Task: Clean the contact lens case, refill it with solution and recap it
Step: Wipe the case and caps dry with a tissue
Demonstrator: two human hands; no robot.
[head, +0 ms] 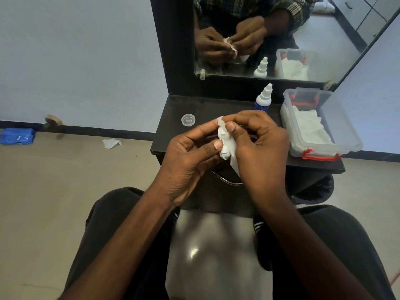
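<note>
Black worktop (216, 109) below a mirror (281, 35). Clear box (350, 139) of tissues at right, solution bottle (263, 99) just beside. Left hand (190, 152) gripping white lens case (224, 146) above worktop's front edge. Right hand (259, 139) pinching tissue (234, 164) against case. Loose cap (188, 120) on worktop, left.

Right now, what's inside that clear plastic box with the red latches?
The clear plastic box holds crumpled white tissues, piled toward its left side. Anything beneath the tissues is covered and cannot be seen.
</note>
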